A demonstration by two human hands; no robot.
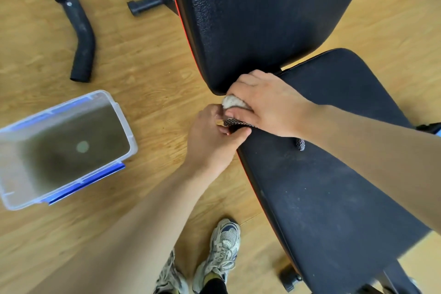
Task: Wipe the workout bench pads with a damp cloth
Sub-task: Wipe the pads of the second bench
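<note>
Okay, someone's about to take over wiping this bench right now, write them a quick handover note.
Right hand: pressing the bunched cloth on the front corner of the seat pad, beside the gap to the back pad.
Left hand: pinching that corner's edge, next to the cloth.
Tub of murky water: on the floor, left of the bench.
Done: cannot tell which areas are wiped.
Left: presumably the rest of both pads; rinse cloth as needed.
</note>
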